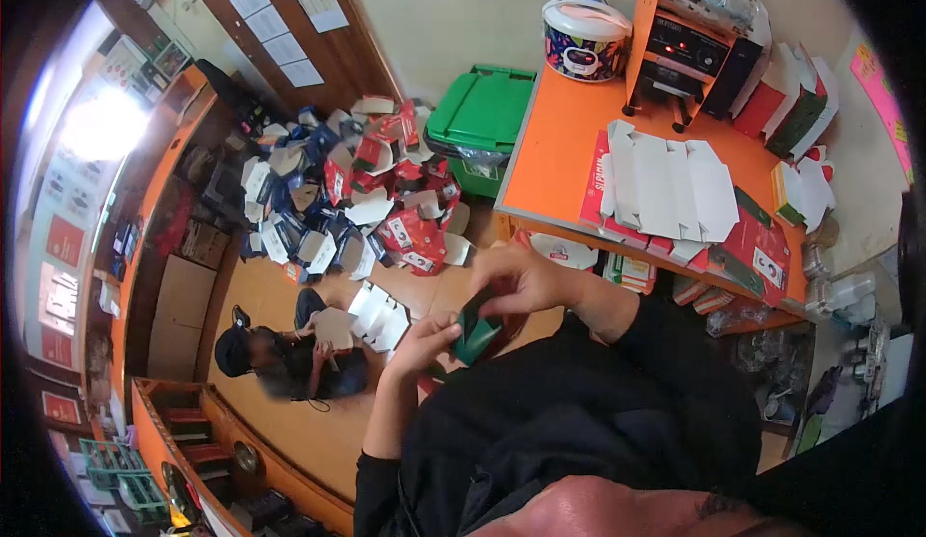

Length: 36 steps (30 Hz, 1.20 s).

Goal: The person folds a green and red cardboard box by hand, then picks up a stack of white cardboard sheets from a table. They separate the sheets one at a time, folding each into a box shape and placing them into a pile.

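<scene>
Close to my body, both hands are on a small green and red cardboard box (477, 342). My left hand (429, 346) grips its left side, with the thumb on the green panel. From the right, my right hand (521, 281) pinches a dark flap at the top with bent fingers. The red side of the box shows partly behind the green one, and its lower end is hidden against my black clothing.
An orange table (569, 122) at the right holds flat unfolded cartons (670, 185), a rice cooker (585, 40) and a boxy machine (680, 50). A green bin (479, 112) stands beside it. Folded boxes (357, 190) pile on the floor. A person (289, 349) sits at left holding cardboard.
</scene>
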Motion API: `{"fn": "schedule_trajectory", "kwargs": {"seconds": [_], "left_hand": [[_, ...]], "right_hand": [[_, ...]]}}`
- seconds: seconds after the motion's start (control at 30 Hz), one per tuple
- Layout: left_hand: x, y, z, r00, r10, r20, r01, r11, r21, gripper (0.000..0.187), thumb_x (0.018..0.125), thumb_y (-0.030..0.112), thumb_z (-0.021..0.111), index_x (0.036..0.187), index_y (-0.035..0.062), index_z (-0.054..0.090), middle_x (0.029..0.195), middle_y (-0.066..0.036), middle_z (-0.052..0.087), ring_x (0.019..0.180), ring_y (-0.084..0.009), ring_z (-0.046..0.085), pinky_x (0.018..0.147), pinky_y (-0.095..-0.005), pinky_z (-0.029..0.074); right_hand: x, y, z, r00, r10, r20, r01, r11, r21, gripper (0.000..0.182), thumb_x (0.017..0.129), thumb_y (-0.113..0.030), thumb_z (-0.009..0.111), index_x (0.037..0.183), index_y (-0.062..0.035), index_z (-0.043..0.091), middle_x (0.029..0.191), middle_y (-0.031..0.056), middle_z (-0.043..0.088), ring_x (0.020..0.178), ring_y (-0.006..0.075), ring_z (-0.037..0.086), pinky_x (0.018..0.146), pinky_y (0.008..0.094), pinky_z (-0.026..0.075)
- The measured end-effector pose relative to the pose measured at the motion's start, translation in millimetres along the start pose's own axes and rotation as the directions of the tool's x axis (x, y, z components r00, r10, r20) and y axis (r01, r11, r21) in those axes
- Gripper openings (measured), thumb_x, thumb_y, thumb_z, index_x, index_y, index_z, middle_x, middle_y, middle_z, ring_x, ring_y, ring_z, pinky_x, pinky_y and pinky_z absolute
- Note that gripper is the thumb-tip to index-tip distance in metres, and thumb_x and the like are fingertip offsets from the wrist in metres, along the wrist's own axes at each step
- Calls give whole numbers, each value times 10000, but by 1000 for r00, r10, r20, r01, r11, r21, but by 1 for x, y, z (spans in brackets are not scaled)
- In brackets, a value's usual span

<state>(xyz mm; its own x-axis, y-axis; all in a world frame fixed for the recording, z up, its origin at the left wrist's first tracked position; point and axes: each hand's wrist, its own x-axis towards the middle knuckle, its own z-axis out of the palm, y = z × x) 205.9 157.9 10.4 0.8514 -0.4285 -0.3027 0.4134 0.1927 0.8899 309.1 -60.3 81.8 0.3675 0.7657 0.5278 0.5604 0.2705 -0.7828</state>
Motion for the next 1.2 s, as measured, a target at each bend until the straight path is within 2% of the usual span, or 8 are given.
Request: {"fn": "schedule_trajectory", "kwargs": {"seconds": [0.1,0.23,0.37,0.5,0.57,0.83,0.97,1.2], "left_hand": [[2,-3,8,999,-21,24,18,995,95,229,883,242,502,962,36,563,710,21,552,572,-61,501,528,-185,395],[-4,5,21,992,-13,-129,16,1000,23,205,893,243,495,918,54,572,672,43,511,570,-49,447,514,-193,356],[-14,7,19,994,74,-82,-62,988,138,174,898,194,482,925,49,573,685,58,500,614,-43,437,544,-192,336],[-17,23,15,838,197,-508,-159,980,117,220,894,156,476,1078,41,513,881,-33,573,729,-101,546,615,-226,447],[-10,33,20,718,424,-551,-575,808,-129,294,904,159,449,1175,48,428,978,-69,569,821,-149,583,663,-271,496],[-19,48,22,630,495,-598,-689,711,-138,320,893,120,455,1192,30,386,1090,-104,527,933,-208,564,741,-302,504],[-31,37,-23,726,369,-580,-305,929,209,329,904,130,435,1206,11,383,1123,-127,524,957,-200,567,767,-326,514],[-18,60,-4,579,613,-538,-564,777,279,294,903,110,456,1186,48,409,1096,-84,521,939,-155,538,734,-280,469]], "right_hand": [[6,-9,8,962,148,229,-54,927,-371,166,721,-184,660,845,-94,596,829,52,535,809,216,524,665,329,353],[7,-1,11,991,107,-78,-132,843,-522,187,744,-240,615,826,-93,531,801,52,500,806,245,505,693,368,348],[-1,13,22,894,247,375,-95,920,-381,334,747,-290,601,1000,-102,492,1020,99,476,986,281,452,828,399,341],[10,-9,20,988,-144,-61,98,877,-471,536,664,-340,693,1112,-139,477,1211,120,380,1078,314,403,867,455,308],[14,-10,23,979,-152,138,198,876,-439,603,631,-324,735,1160,-189,481,1283,109,354,1178,353,336,962,531,258],[31,7,43,918,-396,-13,323,766,-556,623,640,-261,717,1204,-136,484,1251,134,408,1192,364,376,921,500,379],[38,10,42,916,-393,-85,288,790,-542,609,640,-238,712,1192,-97,498,1239,134,405,1143,353,421,921,448,396],[51,18,33,884,-463,-62,379,789,-484,487,642,-133,703,1104,-66,563,1213,135,400,1086,324,459,854,405,460]]}}
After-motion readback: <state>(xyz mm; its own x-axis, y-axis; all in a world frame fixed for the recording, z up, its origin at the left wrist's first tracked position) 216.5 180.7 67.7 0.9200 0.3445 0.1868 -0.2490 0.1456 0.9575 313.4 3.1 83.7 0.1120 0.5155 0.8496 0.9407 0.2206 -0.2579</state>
